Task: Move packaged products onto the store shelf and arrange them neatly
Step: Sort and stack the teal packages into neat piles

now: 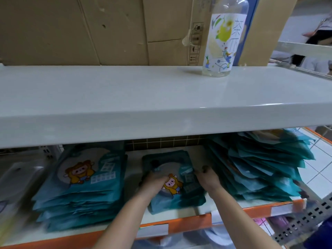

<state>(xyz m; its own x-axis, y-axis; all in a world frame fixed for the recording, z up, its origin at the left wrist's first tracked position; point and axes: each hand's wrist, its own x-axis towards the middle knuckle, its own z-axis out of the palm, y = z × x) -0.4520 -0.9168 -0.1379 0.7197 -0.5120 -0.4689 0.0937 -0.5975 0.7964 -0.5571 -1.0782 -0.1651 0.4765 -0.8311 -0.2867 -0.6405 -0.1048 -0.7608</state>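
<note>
Both grips on teal packet (177, 184), left hand (154, 182), right hand (208, 178), cartoon label, bottle (224, 38) lettering unreadable

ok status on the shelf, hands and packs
Left hand and right hand gripping middle teal pack on lower shelf. Stacks either side. Nothing blocking.

Both forearms are bare, seemingly sleeveless to the frame edge; blurred fingers (204, 168) show dark tips.
</note>
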